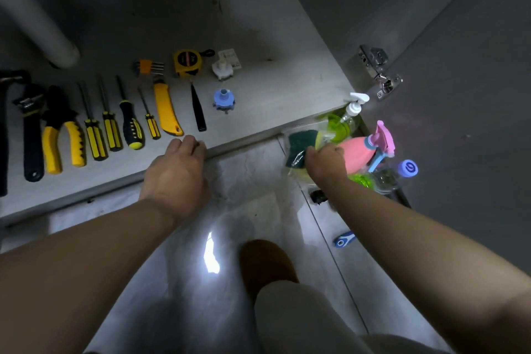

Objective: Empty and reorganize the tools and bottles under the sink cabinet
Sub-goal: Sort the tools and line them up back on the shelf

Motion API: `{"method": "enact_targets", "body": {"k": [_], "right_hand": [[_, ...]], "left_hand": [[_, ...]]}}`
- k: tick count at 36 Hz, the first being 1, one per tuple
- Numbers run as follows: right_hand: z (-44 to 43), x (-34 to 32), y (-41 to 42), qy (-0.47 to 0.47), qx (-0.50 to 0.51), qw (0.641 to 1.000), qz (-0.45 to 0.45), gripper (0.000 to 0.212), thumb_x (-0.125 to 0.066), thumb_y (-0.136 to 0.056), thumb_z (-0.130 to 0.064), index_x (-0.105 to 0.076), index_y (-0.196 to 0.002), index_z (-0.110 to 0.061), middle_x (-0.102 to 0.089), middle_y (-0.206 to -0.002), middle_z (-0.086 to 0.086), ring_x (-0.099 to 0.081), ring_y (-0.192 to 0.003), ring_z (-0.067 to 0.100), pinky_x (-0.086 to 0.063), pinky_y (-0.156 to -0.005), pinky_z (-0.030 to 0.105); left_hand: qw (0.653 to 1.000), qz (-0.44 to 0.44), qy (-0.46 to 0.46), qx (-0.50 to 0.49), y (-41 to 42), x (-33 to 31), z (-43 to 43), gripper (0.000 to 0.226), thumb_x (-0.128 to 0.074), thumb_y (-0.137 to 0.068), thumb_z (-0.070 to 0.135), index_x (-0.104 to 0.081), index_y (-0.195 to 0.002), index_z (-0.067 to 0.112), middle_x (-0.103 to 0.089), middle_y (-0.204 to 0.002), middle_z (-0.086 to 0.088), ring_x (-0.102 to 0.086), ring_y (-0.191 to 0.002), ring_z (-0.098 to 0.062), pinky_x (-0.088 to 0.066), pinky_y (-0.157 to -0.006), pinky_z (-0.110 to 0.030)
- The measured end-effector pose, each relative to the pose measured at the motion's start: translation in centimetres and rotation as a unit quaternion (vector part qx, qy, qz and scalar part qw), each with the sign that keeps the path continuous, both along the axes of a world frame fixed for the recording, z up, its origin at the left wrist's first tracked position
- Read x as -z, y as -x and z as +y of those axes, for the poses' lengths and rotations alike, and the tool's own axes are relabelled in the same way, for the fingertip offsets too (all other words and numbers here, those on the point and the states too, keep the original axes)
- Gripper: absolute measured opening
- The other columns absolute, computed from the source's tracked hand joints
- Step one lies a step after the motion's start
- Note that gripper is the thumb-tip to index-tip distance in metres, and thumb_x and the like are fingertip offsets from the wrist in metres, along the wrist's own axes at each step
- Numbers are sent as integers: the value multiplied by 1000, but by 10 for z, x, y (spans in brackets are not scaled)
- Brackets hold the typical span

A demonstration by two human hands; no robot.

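Tools lie in a row on the cabinet floor (258, 89): a wrench (30, 123), pliers (61, 129), several yellow-black screwdrivers (107, 126), a yellow utility knife (166, 109), a black tool (198, 109), a tape measure (187, 62), hex keys (148, 67) and two plastic fittings (224, 99). My left hand (178, 172) rests on the cabinet's front edge, fingers curled over it. My right hand (326, 162) grips a wrapped pack of green-and-yellow sponges (298, 146) on the floor at the right. Beside it stand a green pump bottle (342, 126), a pink spray bottle (362, 152) and a clear blue-capped bottle (393, 175).
A grey drain pipe (40, 26) comes down at the back left. The cabinet door (459, 95) stands open on the right, with its hinge (379, 72). A blue-handled object (343, 239) lies on the tiled floor. My knee and brown shoe (264, 264) are below.
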State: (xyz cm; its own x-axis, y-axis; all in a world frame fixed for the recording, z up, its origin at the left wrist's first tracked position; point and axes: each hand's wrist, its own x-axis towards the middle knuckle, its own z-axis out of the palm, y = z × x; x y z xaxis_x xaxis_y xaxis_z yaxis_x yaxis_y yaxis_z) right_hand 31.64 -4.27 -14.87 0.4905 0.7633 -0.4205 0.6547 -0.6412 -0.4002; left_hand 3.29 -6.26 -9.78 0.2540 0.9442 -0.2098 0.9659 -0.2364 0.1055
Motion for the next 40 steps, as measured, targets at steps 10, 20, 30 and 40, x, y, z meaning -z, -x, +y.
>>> {"method": "enact_targets", "body": {"k": [10,20,30,40], "right_hand": [[15,29,-13,46,75,995,49,74,-76,-76,-59,-58,-118,-1,-66,-104,11,-62,-94,28,-51,-81,34],[0,32,16,29,-10,995,96,81,-86,-73,-40,-32,-127,-12,-45,-125,18,-52,-102,30,-45,-80,35],[-65,8,77,1,-38,914,403,69,-83,-72,-32,-30,-116,-32,-61,-109,8,-71,-81,13,-56,-61,20],[-48,-129,115,33,-160,861,481,73,-80,-70,-39,-41,-130,-27,-68,-121,9,-70,-106,16,-59,-89,37]], "left_hand": [[1000,-7,-7,2,2,1,0,67,-62,-88,23,-41,-150,13,-44,-138,-4,-43,-126,-24,-52,-93,-40],[997,-75,-3,-36,0,6,0,60,-63,-87,17,-50,-145,12,-48,-138,-5,-44,-126,-26,-49,-98,-42],[803,-465,176,-329,-18,14,-71,46,-73,-91,35,-46,-127,24,-61,-112,4,-65,-103,-18,-55,-73,-21],[541,-672,403,-307,14,-79,-52,43,-70,-94,37,-66,-130,13,-72,-122,-16,-70,-113,-29,-61,-84,-36]]}}
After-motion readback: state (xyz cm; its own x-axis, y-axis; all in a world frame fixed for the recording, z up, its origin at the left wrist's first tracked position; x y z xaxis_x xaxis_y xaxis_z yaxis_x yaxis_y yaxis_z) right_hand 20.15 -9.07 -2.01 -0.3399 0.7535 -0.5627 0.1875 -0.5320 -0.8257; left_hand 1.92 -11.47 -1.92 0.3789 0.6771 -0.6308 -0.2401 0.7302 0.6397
